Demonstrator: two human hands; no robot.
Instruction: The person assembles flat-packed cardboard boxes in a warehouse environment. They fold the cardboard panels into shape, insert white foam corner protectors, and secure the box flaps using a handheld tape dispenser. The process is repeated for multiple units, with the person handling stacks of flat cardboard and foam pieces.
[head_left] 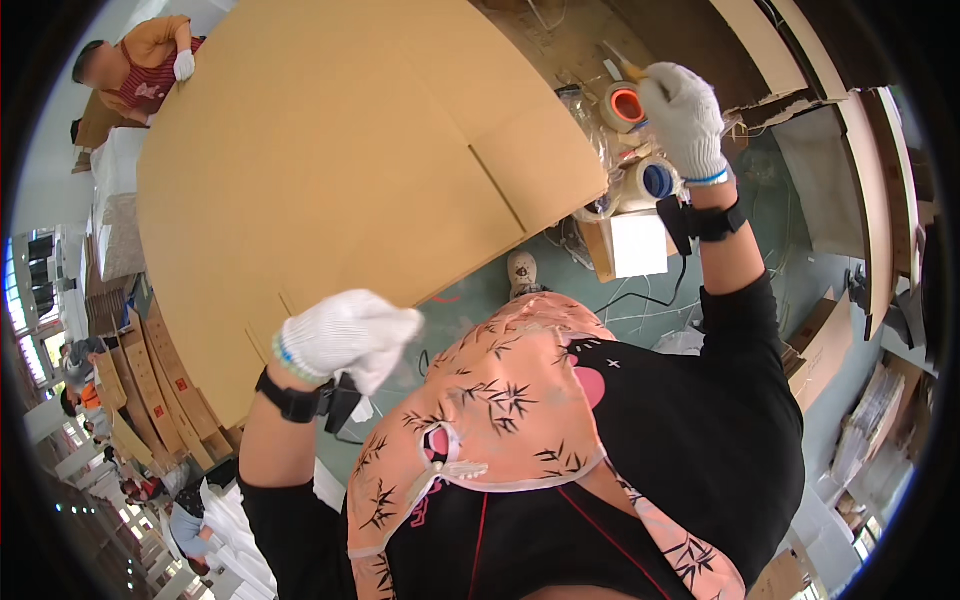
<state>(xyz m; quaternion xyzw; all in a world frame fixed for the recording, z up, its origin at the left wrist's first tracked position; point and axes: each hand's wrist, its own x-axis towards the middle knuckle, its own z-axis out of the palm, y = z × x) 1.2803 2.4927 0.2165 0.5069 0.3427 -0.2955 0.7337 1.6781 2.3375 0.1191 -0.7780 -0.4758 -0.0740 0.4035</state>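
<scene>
A large brown cardboard sheet [340,150] spreads before me, with slots cut into its near edges. Over its near left edge is my left hand [345,335], in a white knit glove. Its fingers are drawn together; whatever they hold, if anything, is hidden. My right hand [685,120], gloved too, is raised beyond the sheet's right corner. It is closed round a slim tool with a yellow handle [633,70], its thin tip pointing away; the exact kind is unclear. Just beside that hand are a tape roll with an orange core [626,106] and one with a blue core [657,181].
The tape rolls rest among clear plastic wrap above a box with a white face [638,246]. Cardboard panels [850,190] stand at the right. Across the sheet, at the far left, a gloved co-worker [150,65] touches its edge. Stacked cardboard [165,385] stands to the left.
</scene>
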